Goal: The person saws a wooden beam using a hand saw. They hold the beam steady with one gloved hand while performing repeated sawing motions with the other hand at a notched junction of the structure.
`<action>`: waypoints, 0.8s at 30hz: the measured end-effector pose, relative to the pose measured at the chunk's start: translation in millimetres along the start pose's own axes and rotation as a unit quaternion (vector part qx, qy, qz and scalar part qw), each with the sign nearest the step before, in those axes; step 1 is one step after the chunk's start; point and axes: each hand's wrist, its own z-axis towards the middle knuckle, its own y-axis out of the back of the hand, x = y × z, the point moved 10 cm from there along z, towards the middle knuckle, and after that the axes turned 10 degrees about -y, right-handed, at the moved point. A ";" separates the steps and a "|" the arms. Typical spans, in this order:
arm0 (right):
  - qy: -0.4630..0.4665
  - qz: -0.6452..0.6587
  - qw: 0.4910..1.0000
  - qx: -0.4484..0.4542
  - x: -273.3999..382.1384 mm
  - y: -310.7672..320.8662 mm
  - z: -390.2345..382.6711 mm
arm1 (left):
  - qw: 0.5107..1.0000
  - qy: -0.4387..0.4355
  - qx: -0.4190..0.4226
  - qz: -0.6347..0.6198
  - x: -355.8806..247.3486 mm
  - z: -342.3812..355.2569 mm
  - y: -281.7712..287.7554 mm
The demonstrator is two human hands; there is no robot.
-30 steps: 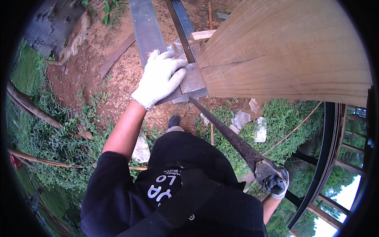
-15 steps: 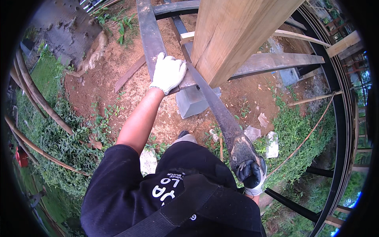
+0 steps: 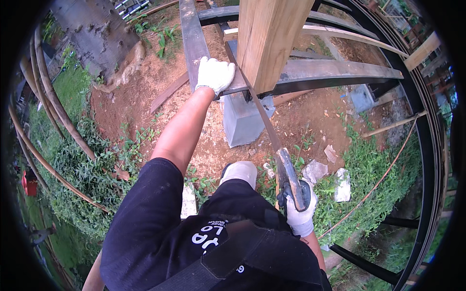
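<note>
A hand saw [image 3: 264, 116] runs from the foot of a thick upright wooden post [image 3: 269, 43] back toward my body, its narrow edge facing up. My right hand [image 3: 301, 208], in a white glove with dark palm and fingers, is closed round the saw's worn handle. The blade's far part lies against the near left side of the post, beside a dark wooden beam [image 3: 191, 41]. On this beam's near end rests my left hand [image 3: 215, 76] in a white glove, fingers curled over the wood. The contact between blade teeth and wood is hidden.
A grey concrete footing [image 3: 242, 126] stands below the post. Curved dark beams [image 3: 340, 72] spread right toward a black curved frame [image 3: 422, 160]. Pale stones [image 3: 342, 184] and green plants [image 3: 378, 169] lie right. A tree trunk [image 3: 97, 39] and bent poles [image 3: 63, 111] are left.
The saw has turned from showing its flat side to nearly edge-on. My right hand has shifted left with the handle. My left hand stays on the beam, and the whole view has moved slightly.
</note>
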 end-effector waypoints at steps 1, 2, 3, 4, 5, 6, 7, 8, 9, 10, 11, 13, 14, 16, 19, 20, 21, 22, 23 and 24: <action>0.003 0.002 1.000 -0.001 -0.6 1.6 0.3 | 1.000 -0.007 -0.021 0.019 -1.8 -0.5 1.6; 0.006 0.004 1.000 -0.001 0.5 1.7 3.2 | 0.999 -0.005 -0.029 0.024 3.3 2.6 2.2; -0.025 0.034 0.999 -0.001 5.6 -3.8 13.7 | 1.000 -0.005 -0.016 0.019 0.9 3.1 0.4; -0.056 0.064 0.996 -0.001 13.4 -13.6 35.3 | 1.000 -0.005 -0.003 0.014 -0.8 5.1 -1.0; -0.016 0.054 0.998 -0.014 28.9 -21.5 61.2 | 1.000 0.008 0.015 0.001 -7.5 10.4 0.7; 0.023 0.046 0.998 -0.027 42.8 -29.4 85.5 | 1.000 -0.009 0.011 -0.003 -14.8 12.3 3.0; 0.032 0.008 0.999 -0.008 53.9 -41.6 104.7 | 1.000 -0.011 0.013 -0.009 -14.7 13.2 -0.9; 0.043 -0.030 0.999 0.011 63.9 -48.9 114.2 | 1.000 -0.012 0.012 -0.015 -13.5 15.3 -2.2; 0.041 -0.022 0.999 0.004 64.1 -42.8 110.8 | 1.000 -0.017 0.010 -0.015 -16.2 14.6 -5.0; 0.021 -0.014 1.000 0.007 58.8 -38.3 96.6 | 1.000 -0.013 0.007 -0.014 -11.2 9.8 -8.1; 0.006 -0.006 1.000 0.007 49.4 -29.5 72.2 | 1.000 -0.010 0.000 -0.012 -5.9 9.3 -5.0; 0.007 -0.022 1.000 0.009 37.4 -5.8 16.2 | 1.000 0.012 -0.007 -0.002 9.4 -4.3 0.0; 0.009 -0.033 0.999 -0.016 30.5 1.9 -6.3 | 0.999 0.021 -0.038 -0.002 15.0 -9.7 5.3; 0.018 -0.077 0.997 -0.018 27.7 -2.1 -6.6 | 0.999 0.012 -0.036 -0.009 6.3 -1.7 5.2; 0.046 -0.020 0.998 -0.047 46.0 -38.8 85.4 | 1.000 0.000 -0.025 -0.016 -4.0 7.2 1.1; 0.033 -0.008 0.999 -0.014 49.2 -50.0 112.2 | 0.999 -0.007 -0.027 -0.020 -11.8 13.2 1.5; 0.032 0.010 0.999 -0.017 44.6 -53.7 124.4 | 0.999 -0.031 -0.034 -0.015 -19.4 17.2 2.2; 0.030 0.012 0.999 -0.013 43.3 -54.1 121.4 | 0.999 -0.029 -0.029 -0.013 -16.3 15.5 1.9; 0.028 -0.006 1.000 -0.012 41.9 -53.6 111.2 | 0.999 -0.033 -0.011 -0.010 -11.8 10.4 0.1; 0.026 -0.025 0.999 -0.013 38.3 -50.5 97.3 | 0.999 -0.038 0.007 -0.007 -8.7 5.9 -4.7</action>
